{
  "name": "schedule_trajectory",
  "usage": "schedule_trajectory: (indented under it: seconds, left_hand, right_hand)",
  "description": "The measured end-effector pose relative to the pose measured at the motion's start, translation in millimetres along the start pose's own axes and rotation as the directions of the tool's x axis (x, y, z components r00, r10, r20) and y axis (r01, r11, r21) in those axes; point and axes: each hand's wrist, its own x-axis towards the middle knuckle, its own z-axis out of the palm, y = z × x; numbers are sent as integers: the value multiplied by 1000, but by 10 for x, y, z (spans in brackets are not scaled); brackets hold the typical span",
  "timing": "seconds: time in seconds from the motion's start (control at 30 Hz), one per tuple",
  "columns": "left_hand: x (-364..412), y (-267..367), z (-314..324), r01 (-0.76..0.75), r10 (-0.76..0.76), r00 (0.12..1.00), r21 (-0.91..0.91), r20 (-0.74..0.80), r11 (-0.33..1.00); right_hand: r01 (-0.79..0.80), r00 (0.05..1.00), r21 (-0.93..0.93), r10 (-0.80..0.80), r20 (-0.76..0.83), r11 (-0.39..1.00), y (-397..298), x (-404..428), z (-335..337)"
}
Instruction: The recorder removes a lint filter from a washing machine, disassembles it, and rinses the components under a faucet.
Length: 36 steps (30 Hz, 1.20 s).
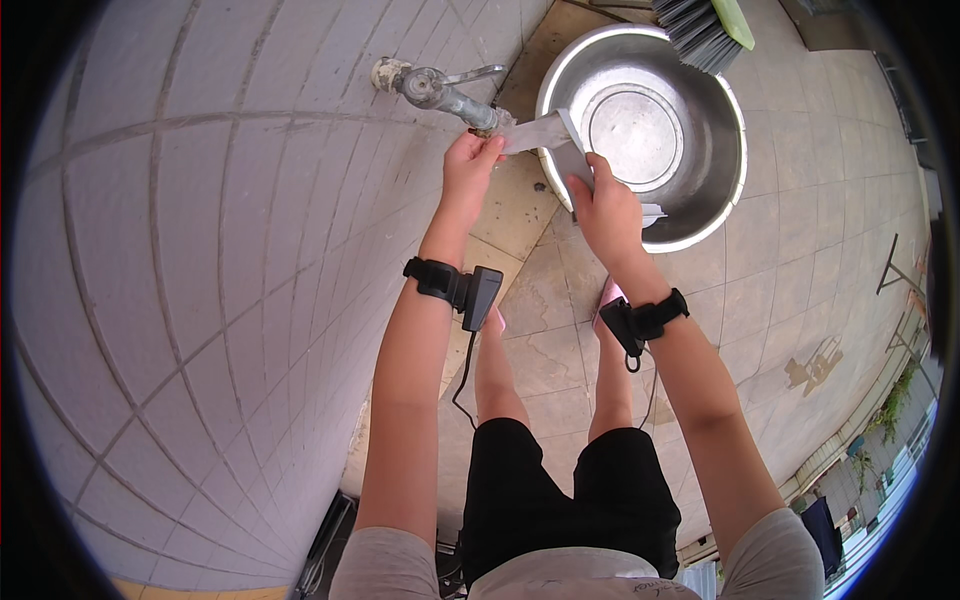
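Observation:
A metal wall tap (450,97) with a lever handle sticks out of the tiled wall; clear film or tape is wrapped about its spout end. My left hand (469,165) pinches a translucent strip (536,133) right at that end. The strip stretches across to a flat grey piece (574,161), whose material I cannot tell. My right hand (609,206) grips this grey piece between thumb and fingers, above the near left rim of a round metal basin (733,172). A small pale object (654,215) shows beside my right hand, partly hidden by it.
The tiled wall (247,225) rises close on the left. A brush with dark bristles (701,37) and a green head overhangs the basin's far rim. The basin stands on the tiled floor (780,217), beyond my feet. Dark objects and cables lie low near the wall behind me.

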Motion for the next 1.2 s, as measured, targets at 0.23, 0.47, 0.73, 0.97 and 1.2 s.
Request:
schedule_trajectory:
  seconds: [0.23, 0.47, 0.73, 0.97, 1.2]
  left_hand:
    - [-24, 7, 50, -49, 49, 999, 5, 11, 999]
    - [-4, -18, 6, -47, 48, 999, 40, -15, 998]
    - [-2, -1, 17, 7, -27, 991, -151, -129, 988]
    - [1, -118, -17, 61, -134, 983, -466, -125, 882]
    - [-14, -105, -19, -196, 387, 892, 572, -233, 797]
  right_hand:
    - [-22, 1000, -10, 22, 14, 1000, 37, -21, -34]
    - [-27, 999, -14, 28, 20, 1000, 29, -29, -34]
    - [-50, 998, -30, 51, 40, 998, 50, -37, -19]
    - [-35, 998, 75, 31, 55, 997, 49, 17, 18]
    - [39, 991, 218, -65, 115, 975, -121, 120, 79]
